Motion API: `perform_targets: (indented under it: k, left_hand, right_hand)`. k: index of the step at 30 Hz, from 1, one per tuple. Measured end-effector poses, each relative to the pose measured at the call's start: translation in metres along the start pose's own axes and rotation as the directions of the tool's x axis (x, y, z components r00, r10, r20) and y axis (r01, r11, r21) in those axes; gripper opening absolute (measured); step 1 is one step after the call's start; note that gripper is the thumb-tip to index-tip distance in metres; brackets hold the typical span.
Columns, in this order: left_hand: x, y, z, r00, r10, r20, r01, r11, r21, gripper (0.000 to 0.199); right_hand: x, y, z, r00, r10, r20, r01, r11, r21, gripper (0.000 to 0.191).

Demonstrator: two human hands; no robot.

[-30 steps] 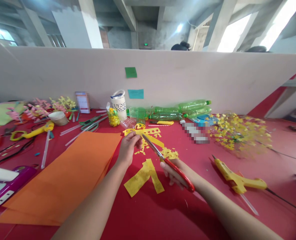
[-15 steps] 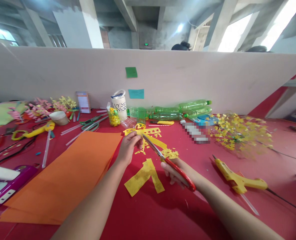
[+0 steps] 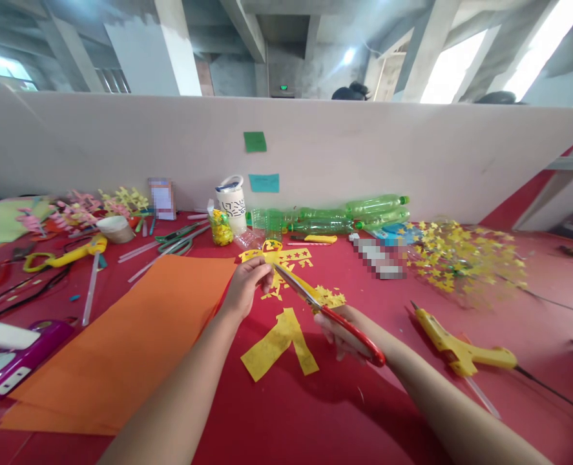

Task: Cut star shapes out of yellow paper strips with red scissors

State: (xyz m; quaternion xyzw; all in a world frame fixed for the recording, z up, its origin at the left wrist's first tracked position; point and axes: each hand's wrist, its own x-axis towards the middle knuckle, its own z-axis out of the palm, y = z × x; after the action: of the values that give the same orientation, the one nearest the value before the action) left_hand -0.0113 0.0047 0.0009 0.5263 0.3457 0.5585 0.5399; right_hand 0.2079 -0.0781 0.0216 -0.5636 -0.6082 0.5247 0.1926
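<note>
Containers: one small clear container (image 3: 222,231), yellow pieces inside; one white tumbler (image 3: 230,205) with a loop handle, contents unclear; one pale cup (image 3: 115,229), tilted, its inside not visible; several green plastic bottles (image 3: 322,225), lying near the white partition (image 3: 170,139).

Hands: left hand (image 3: 250,284), fingers closed in a pinch on a yellow strip (image 3: 306,284) near the blade tips; right hand (image 3: 347,329), gripping the red-handled scissors (image 3: 356,336). Blades point toward the left fingertips, above the red table (image 3: 267,429); whether they are fully closed cannot be told.

Edges and room: orange sheets (image 3: 126,342) beside the left forearm; glue gun (image 3: 460,345) well right of the right hand; two-legged yellow offcut (image 3: 281,339) flat between the forearms; bare red surface nearer the wearer. Small yellow stars (image 3: 329,297) lie just beyond the right hand.

Changes from the previous frame: scissors and right hand shifted slightly rightward; strip swung nearer the blades.
</note>
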Motion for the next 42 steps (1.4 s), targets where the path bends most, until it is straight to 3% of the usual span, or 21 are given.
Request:
perform_targets:
  k: [7,20,34,42]
  left_hand:
    - [0.001,0.000,-0.003,1.000,-0.021,-0.010,0.021,1.000,0.008,0.017]
    - [0.002,-0.002,-0.004,1.000,-0.026,-0.013,0.027,0.999,0.020,0.017]
    - [-0.003,-0.005,0.009,0.997,0.023,-0.077,-0.021,0.999,0.027,0.020]
    - [-0.005,-0.006,0.010,1.000,0.006,-0.007,-0.006,1.000,-0.008,0.021]
  right_hand:
    - [0.000,0.000,-0.006,0.999,0.016,0.049,-0.015,1.000,-0.020,0.043]
    - [0.000,0.002,-0.006,1.000,-0.004,0.027,0.005,0.999,-0.044,0.044]
    - [0.005,0.006,0.002,1.000,-0.006,0.015,0.005,0.999,0.048,0.043]
    - [0.002,0.005,0.002,0.998,-0.058,0.032,0.056,0.997,0.058,0.044]
